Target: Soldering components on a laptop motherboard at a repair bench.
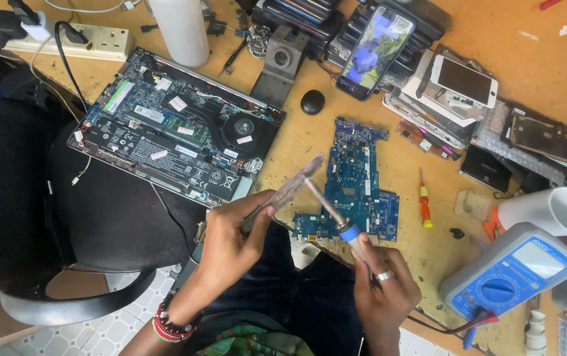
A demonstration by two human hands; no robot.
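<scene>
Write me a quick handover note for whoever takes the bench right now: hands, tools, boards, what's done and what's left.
Left hand grips a flat grey strip, tilted up toward the iron. Right hand holds the soldering iron, tip meeting the strip's upper end above the loose blue circuit board. Opened laptop lies to the left, small screwdriver and multimeter to the right. Done: laptop back off, board out. Left: cannot tell what soldering remains.
</scene>
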